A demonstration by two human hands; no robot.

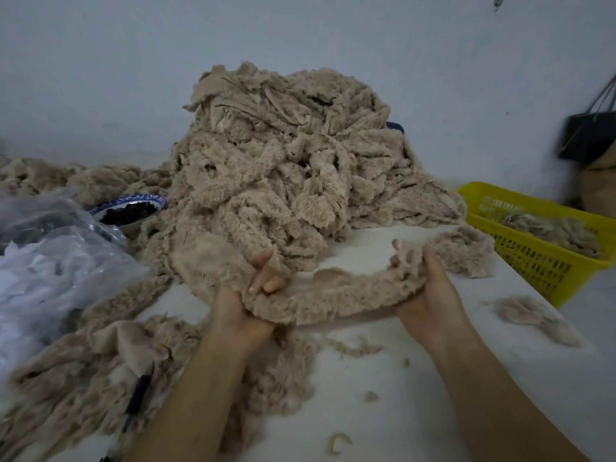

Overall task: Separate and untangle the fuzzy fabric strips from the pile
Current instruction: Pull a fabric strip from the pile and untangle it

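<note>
A tall pile of beige fuzzy fabric strips (286, 155) stands at the middle back of the white table (416, 395). One fuzzy strip (333, 295) sags between my two hands in front of the pile. My left hand (246, 301) grips its left end, palm up, fingers curled over the fabric. My right hand (423, 288) grips the strip's right part, fingers curled round it; the strip runs on past this hand to the right (466, 251). More strips (100, 371) lie flat at the near left.
A yellow plastic basket (540, 265) with some strips stands at the right table edge. A clear plastic bag (50, 258) and a blue-rimmed bowl (130, 208) sit at the left. A dark pen (138, 395) lies on the near-left strips. Loose fluff (533, 315) dots the table.
</note>
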